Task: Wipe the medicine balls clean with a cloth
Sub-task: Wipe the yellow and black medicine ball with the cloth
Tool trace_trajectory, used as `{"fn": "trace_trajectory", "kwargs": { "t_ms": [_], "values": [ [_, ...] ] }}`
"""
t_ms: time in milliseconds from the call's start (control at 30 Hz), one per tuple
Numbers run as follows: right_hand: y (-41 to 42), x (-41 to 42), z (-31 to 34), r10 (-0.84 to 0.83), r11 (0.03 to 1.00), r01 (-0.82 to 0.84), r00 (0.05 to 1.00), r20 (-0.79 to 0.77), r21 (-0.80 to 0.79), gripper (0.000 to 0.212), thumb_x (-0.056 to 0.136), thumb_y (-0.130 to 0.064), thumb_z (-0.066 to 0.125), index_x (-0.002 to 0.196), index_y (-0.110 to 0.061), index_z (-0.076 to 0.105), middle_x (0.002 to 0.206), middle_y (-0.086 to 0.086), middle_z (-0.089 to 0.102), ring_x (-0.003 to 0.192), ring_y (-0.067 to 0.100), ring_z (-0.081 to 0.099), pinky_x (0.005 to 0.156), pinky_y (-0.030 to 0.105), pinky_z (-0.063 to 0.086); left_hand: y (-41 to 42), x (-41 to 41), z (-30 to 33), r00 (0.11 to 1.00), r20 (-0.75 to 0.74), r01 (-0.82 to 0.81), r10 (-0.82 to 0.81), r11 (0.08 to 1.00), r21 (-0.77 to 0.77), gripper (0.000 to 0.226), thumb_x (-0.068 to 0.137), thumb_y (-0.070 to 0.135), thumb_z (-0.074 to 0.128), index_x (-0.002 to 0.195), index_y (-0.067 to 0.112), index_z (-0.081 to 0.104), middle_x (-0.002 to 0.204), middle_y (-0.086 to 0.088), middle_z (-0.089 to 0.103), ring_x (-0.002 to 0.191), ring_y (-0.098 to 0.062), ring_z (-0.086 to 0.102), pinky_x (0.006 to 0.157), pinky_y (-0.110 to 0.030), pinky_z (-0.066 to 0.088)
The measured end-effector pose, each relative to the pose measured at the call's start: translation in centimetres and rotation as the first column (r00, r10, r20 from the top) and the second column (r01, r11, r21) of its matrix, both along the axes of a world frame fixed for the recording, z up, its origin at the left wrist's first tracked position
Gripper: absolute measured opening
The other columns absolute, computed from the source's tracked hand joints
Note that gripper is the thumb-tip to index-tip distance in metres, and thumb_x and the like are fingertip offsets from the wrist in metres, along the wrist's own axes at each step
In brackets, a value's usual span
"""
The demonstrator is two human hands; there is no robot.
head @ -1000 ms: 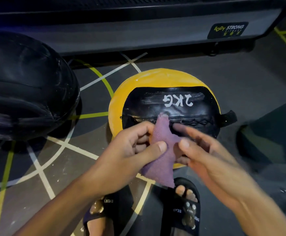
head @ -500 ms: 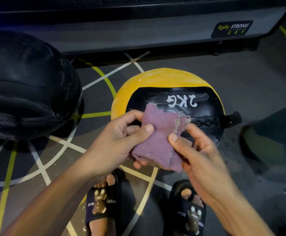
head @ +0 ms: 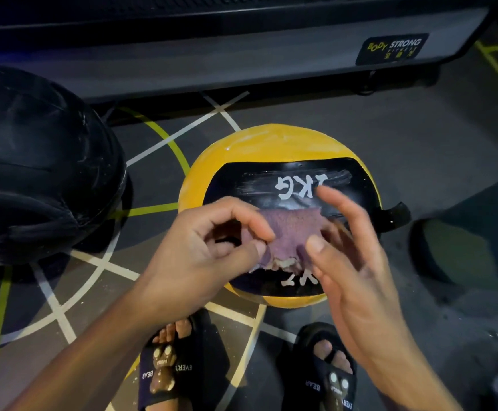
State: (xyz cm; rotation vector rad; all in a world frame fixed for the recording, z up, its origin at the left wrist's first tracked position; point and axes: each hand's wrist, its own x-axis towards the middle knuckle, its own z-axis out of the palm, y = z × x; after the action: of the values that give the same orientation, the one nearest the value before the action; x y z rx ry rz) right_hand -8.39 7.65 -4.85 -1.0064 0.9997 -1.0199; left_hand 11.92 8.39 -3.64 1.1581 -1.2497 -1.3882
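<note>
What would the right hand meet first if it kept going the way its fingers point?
Most likely the black panel of the yellow ball, near its white weight lettering. The right hand points up-frame over it; depth is unclear, so contact is a guess.

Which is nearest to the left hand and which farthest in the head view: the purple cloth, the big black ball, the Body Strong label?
1. Purple cloth, pinched in the left hand itself.
2. Big black ball, on the floor off to the left.
3. Body Strong label, on the grey equipment base, upper right.
</note>
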Motion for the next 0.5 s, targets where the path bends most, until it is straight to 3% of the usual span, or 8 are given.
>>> {"fn": "trace_trajectory", "kwargs": {
  "t_ms": [67,100,133,200,267,400,500],
  "values": [
    [-0.1,0.2,0.0,-0.020,0.984,-0.001,0.993,0.115,0.178,0.081,0.065,-0.043,0.092,0.138,-0.030,0.057,0.111,0.009,0.068,0.102,0.023,0.067,0.085,0.033,0.056,0.0,-0.6,-0.1,0.999,0.033,-0.040,0.042,0.998,-0.057,0.016,0.083,0.001,0.074,0.085,0.017,0.076,0.101,-0.007,0.065,0.083,-0.022,0.062,0.071,-0.025,0.053],
    [-0.3,0.1,-0.1,-0.024,0.965,-0.020,0.987,0.162,0.263,0.088,0.058,-0.044,0.096,0.135,-0.024,0.058,0.110,0.009,0.069,0.100,0.023,0.067,0.083,0.034,0.056,0.0,-0.9,-0.1,0.997,0.042,-0.056,0.059,0.995,-0.077,0.020,0.082,-0.002,0.074,0.084,0.018,0.076,0.102,-0.006,0.065,0.084,-0.018,0.063,0.072,-0.023,0.052],
    [-0.4,0.0,0.0,-0.003,0.943,-0.066,0.978,0.206,0.326,0.083,0.057,-0.044,0.096,0.127,-0.018,0.062,0.107,0.009,0.071,0.097,0.021,0.066,0.081,0.035,0.055,0.0,-1.1,-0.1,0.996,0.048,-0.064,0.069,0.993,-0.094,0.023,0.081,-0.003,0.074,0.083,0.019,0.076,0.104,-0.007,0.065,0.086,-0.017,0.064,0.073,-0.021,0.051],
    [-0.4,0.1,0.4,0.062,0.914,-0.175,0.952,0.300,0.366,0.046,0.069,-0.039,0.090,0.103,-0.016,0.070,0.097,0.004,0.071,0.094,0.017,0.064,0.083,0.034,0.051,-0.1,-1.6,-0.1,0.994,0.068,-0.082,0.090,0.990,-0.113,0.023,0.080,-0.002,0.074,0.083,0.021,0.076,0.106,-0.006,0.067,0.088,-0.016,0.065,0.073,-0.020,0.051],
    [-0.2,0.5,0.8,0.016,0.911,-0.155,0.939,0.343,0.382,0.018,0.085,-0.029,0.079,0.091,-0.014,0.072,0.090,0.005,0.068,0.095,0.018,0.063,0.087,0.035,0.053,-0.1,-2.3,-0.4,0.988,0.096,-0.111,0.124,0.986,-0.128,0.021,0.080,0.001,0.074,0.085,0.021,0.077,0.107,-0.003,0.068,0.091,-0.017,0.067,0.076,-0.020,0.052],
    [-0.7,0.1,1.5,-0.203,0.940,0.108,0.940,0.275,0.325,0.007,0.086,-0.014,0.066,0.081,-0.014,0.071,0.068,-0.002,0.068,0.074,0.013,0.067,0.082,0.032,0.053,0.5,-3.5,-0.9,0.945,0.311,-0.035,0.099,0.978,-0.206,0.028,0.086,0.012,0.074,0.108,0.029,0.078,0.123,0.009,0.067,0.117,-0.017,0.065,0.094,-0.029,0.054],
    [-2.0,-2.2,2.3,-0.232,0.968,0.229,0.972,0.023,0.101,0.005,0.084,-0.014,0.069,0.089,-0.015,0.069,0.074,-0.006,0.072,0.071,0.008,0.068,0.073,0.021,0.055,0.5,-2.9,-1.7,0.783,0.603,0.097,0.152,0.928,-0.360,0.034,0.092,0.020,0.070,0.123,0.032,0.073,0.133,0.017,0.062,0.126,-0.015,0.059,0.100,-0.034,0.048]
  ]
}}
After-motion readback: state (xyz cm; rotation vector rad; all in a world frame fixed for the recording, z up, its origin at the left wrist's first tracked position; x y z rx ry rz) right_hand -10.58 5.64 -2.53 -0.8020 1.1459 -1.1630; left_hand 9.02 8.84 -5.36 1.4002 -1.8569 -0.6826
